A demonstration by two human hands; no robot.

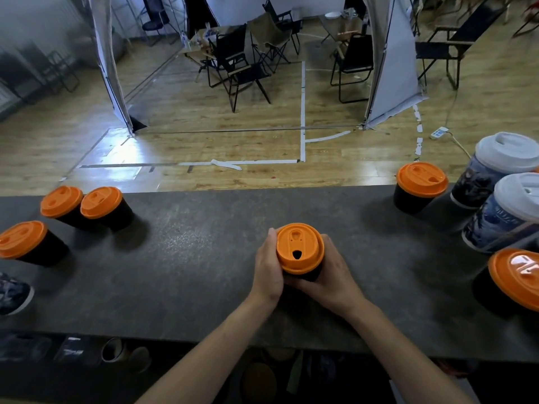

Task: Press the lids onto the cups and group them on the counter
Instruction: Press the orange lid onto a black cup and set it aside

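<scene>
Both hands wrapped around one black cup (pixel 306 274) at mid tabletop (pixel 189 258), near the front edge. Left hand (pixel 267 271) cupping the left wall, fingers curled to the rim; right hand (pixel 335 277) closed round the right wall and under the near side. Each grip shut snug on the cup body, none on top of the lid. Orange lid (pixel 299 247) on the cup, sip hole toward the wearer; looks level, full seating all round not confirmable from above.

Grouping: three orange-lidded cups at far left (pixel 80 204), two of them touching, third just beside. One more orange-lidded cup (pixel 420 185) at back right, another at right edge (pixel 513 277), beside two white-lidded printed cups (pixel 501 167). Part of another printed cup cut off at the left edge (pixel 13 293).

Risks, judged: side squeeze on a thin wall may ovalise the rim and pop the lid back up; pressing one side only may leave the far lip unclipped; sliding toward either group may knock the leaning neighbours; cup sits close to the front edge, so a slip could tip it off.

Writing: raised marks on the lids, unreadable. Faint lettering on the nearer white-lidded cup's sleeve, too blurred to read. No brand legible.
</scene>
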